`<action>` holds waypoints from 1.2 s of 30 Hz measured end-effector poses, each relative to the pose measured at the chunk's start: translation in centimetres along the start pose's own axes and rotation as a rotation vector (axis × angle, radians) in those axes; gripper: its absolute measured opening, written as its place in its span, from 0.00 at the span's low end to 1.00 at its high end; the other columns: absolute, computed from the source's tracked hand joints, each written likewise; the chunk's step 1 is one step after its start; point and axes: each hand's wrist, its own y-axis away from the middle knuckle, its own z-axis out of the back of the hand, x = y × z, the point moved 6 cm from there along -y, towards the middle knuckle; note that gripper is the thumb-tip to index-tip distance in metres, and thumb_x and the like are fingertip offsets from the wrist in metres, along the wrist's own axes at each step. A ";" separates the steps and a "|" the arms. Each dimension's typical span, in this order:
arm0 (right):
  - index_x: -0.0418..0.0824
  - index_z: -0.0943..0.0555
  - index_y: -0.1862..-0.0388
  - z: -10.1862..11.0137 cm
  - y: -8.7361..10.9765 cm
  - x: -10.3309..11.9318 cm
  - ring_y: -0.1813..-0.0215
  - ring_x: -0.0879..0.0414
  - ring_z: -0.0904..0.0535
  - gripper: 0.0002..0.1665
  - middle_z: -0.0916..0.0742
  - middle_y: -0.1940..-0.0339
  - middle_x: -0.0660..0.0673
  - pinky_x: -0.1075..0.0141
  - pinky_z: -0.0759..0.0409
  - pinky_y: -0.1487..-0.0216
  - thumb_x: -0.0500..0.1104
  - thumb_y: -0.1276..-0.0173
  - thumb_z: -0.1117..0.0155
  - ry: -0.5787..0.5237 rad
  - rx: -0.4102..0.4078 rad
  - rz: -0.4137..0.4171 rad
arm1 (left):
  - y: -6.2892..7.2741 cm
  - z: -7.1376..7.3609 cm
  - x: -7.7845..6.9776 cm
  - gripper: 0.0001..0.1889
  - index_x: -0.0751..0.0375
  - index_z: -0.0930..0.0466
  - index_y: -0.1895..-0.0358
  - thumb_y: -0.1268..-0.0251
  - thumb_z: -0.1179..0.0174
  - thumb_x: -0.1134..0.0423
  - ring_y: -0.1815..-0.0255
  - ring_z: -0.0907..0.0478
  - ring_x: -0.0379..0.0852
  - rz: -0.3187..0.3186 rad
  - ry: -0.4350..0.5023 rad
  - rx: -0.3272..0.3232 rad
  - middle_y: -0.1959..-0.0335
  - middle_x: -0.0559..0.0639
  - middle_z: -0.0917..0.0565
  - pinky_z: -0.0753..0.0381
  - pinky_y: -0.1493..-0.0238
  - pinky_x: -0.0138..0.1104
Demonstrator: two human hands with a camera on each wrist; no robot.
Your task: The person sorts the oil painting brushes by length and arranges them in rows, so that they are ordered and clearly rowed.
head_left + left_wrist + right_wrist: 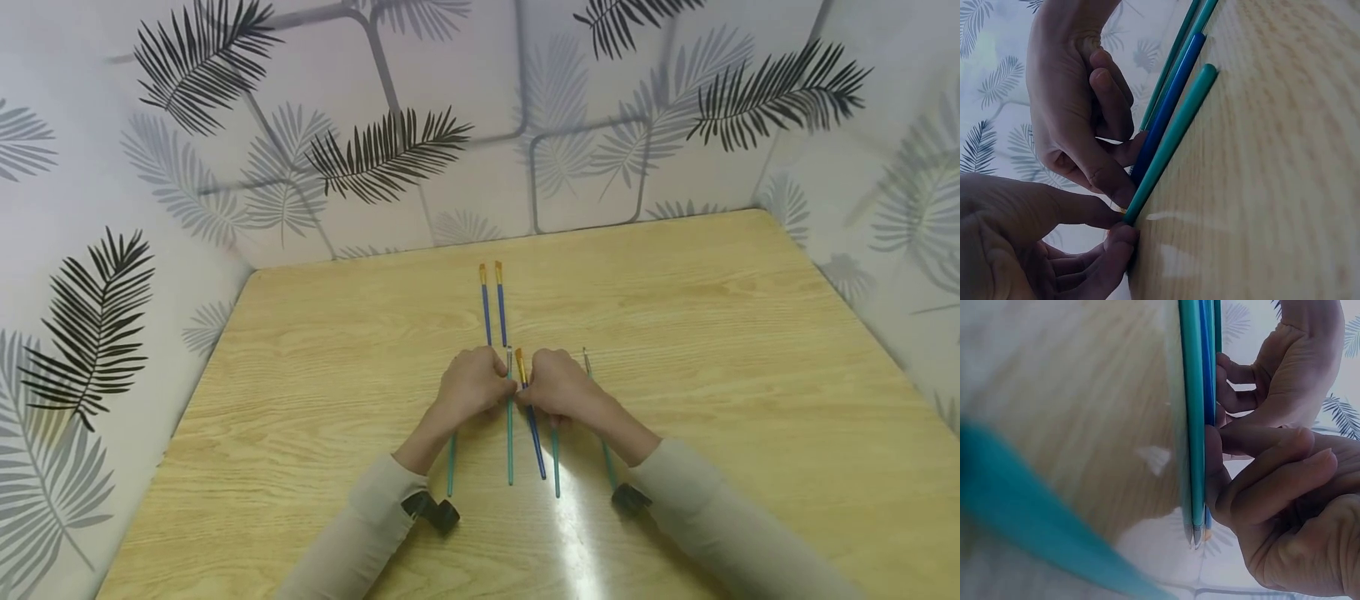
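Observation:
Side by side, both hands work low over the table at its middle. My left hand pinches a teal paintbrush between thumb and forefinger, its handle end pointing toward me. Just to the right, my right hand pinches a blue paintbrush with a golden ferrule and brown bristles; this brush slants slightly. In the left wrist view the teal handle lies beside the blue handle, and the fingertips of both hands nearly meet. Another teal paintbrush is partly covered by my right hand.
Farther back lie two blue paintbrushes with their bristles toward the wall. A teal paintbrush shows below my left hand, and one more teal paintbrush lies by my right wrist. The wooden table meets a leaf-patterned wall.

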 end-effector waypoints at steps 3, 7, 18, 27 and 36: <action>0.31 0.20 0.85 0.0 -0.1 0.0 0.94 0.61 0.27 0.21 0.21 0.94 0.47 0.72 0.26 0.89 0.35 0.30 0.31 0.003 0.003 0.002 | 0.0 0.1 -0.1 0.22 0.54 0.29 0.87 0.36 0.30 0.64 0.90 0.27 0.37 -0.002 -0.004 0.003 0.92 0.42 0.26 0.40 0.87 0.26; 0.32 0.20 0.85 0.0 0.0 -0.1 0.93 0.61 0.27 0.21 0.20 0.93 0.45 0.72 0.26 0.88 0.34 0.30 0.32 -0.004 0.010 0.002 | 0.2 0.1 -0.1 0.14 0.60 0.19 0.78 0.35 0.29 0.62 0.88 0.23 0.39 0.002 0.000 0.016 0.88 0.45 0.21 0.36 0.86 0.26; 0.32 0.18 0.84 0.3 0.5 -0.8 0.93 0.62 0.28 0.19 0.17 0.89 0.43 0.72 0.27 0.88 0.35 0.32 0.36 -0.071 0.064 0.002 | 0.2 -0.2 -0.4 0.28 0.53 0.35 0.90 0.34 0.29 0.62 0.89 0.19 0.43 -0.019 0.017 0.035 0.91 0.49 0.21 0.42 0.89 0.25; 0.32 0.17 0.81 0.7 0.7 -0.9 0.92 0.62 0.28 0.19 0.14 0.85 0.43 0.74 0.31 0.89 0.38 0.29 0.37 -0.091 0.095 -0.007 | 0.3 0.2 -0.8 0.28 0.53 0.37 0.93 0.37 0.34 0.70 0.89 0.18 0.46 -0.040 0.035 0.031 0.91 0.55 0.19 0.43 0.91 0.25; 0.33 0.17 0.74 1.4 0.9 -0.9 0.92 0.62 0.27 0.14 0.11 0.81 0.43 0.74 0.31 0.88 0.39 0.29 0.38 -0.147 0.098 0.005 | 0.4 0.2 -0.7 0.27 0.53 0.36 0.92 0.37 0.34 0.69 0.88 0.18 0.44 -0.021 0.032 0.052 0.92 0.51 0.20 0.44 0.91 0.25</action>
